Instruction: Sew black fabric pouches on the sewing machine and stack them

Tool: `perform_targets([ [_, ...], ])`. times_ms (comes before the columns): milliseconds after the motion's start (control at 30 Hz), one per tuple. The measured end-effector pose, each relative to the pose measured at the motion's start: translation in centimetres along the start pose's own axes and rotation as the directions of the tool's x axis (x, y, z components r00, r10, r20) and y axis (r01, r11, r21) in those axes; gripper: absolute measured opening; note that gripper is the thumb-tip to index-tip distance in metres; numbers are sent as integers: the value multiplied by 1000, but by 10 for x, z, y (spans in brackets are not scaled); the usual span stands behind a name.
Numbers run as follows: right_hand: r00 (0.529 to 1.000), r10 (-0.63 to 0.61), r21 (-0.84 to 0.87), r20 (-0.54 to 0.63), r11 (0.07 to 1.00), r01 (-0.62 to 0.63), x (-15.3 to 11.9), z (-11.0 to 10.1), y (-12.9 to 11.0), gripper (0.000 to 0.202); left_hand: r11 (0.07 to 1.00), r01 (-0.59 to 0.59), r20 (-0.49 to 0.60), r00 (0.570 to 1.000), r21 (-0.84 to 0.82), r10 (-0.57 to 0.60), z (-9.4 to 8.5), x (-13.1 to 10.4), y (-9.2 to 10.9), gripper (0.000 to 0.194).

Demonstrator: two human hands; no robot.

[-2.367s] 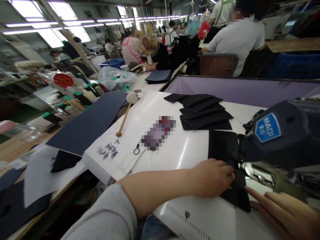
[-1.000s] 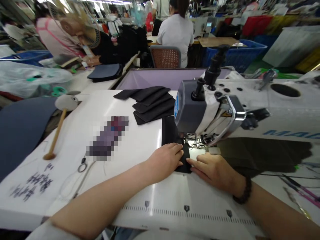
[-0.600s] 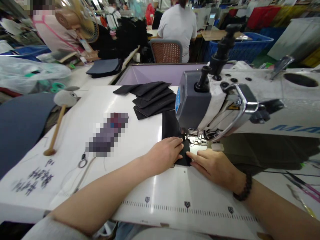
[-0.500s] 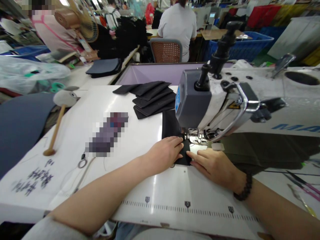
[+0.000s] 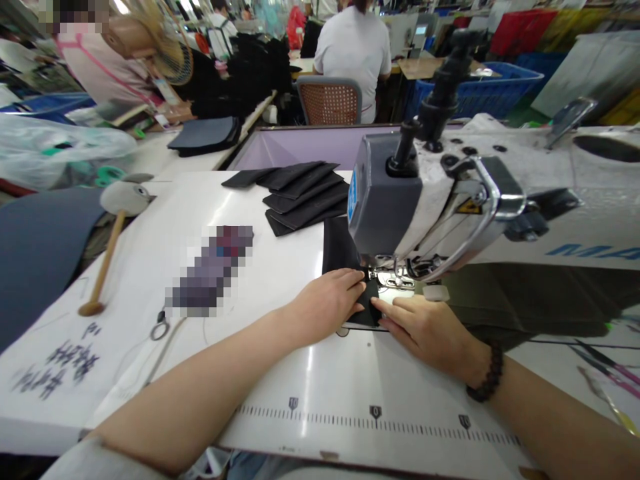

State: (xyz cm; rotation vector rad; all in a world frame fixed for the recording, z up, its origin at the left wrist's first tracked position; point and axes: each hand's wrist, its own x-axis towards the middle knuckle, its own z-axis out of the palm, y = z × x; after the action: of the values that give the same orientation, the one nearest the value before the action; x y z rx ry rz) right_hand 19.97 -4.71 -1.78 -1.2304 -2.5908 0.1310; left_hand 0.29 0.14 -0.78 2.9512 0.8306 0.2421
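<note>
In the centre of the frame, just right of the middle, we see the black piece (image 5: 341, 245) flat on the white counter (image 5: 325, 373), its right edge at the presser foot (image 5: 397, 280) of the sewing machine (image 5: 385, 200). The left hand (image 5: 325, 303) rests on its lower part, fingers side by side and pressing down, not clamped round anything; the right hand (image 5: 433, 330) comes in from the lower right, its index finger stretched to touch the right edge and its thumb apart from that finger. We judge the piece light and thin, bendable yet with enough body to lie flat, like the fanned black pieces (image 5: 305, 197) above it, whose edges look crisp. It seems hardly fragile, but on this glossy surface we would expect it to slide and swivel easily. We would therefore steer it with flat fingers spread over the lower left part and a fingertip along the right edge, rather than pinch it, which could pucker it, and keep fingertips below the foot.
</note>
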Motion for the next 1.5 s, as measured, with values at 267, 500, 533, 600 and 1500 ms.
perform_targets([
  [267,1000,14,7,6,1000,-14,-1,3,1,27,1000,13,12,1000,-9,-13,-1,0,-2,26],
  [500,999,32,18,27,999,-32,0,5,1,27,999,28,4,1000,-26,-28,-1,1,-2,26],
  [533,999,36,16,27,999,-37,0,5,1,28,999,32,3,999,-25,-32,-1,2,-3,26],
  [600,999,45,9,21,999,-45,1,5,1,29,999,38,3,999,-30,-38,0,2,-4,28],
  [1500,1000,-6,-48,-3,999,6,-1,8,5,33,984,-90,23,995,-156,95,-6,0,-5,23],
])
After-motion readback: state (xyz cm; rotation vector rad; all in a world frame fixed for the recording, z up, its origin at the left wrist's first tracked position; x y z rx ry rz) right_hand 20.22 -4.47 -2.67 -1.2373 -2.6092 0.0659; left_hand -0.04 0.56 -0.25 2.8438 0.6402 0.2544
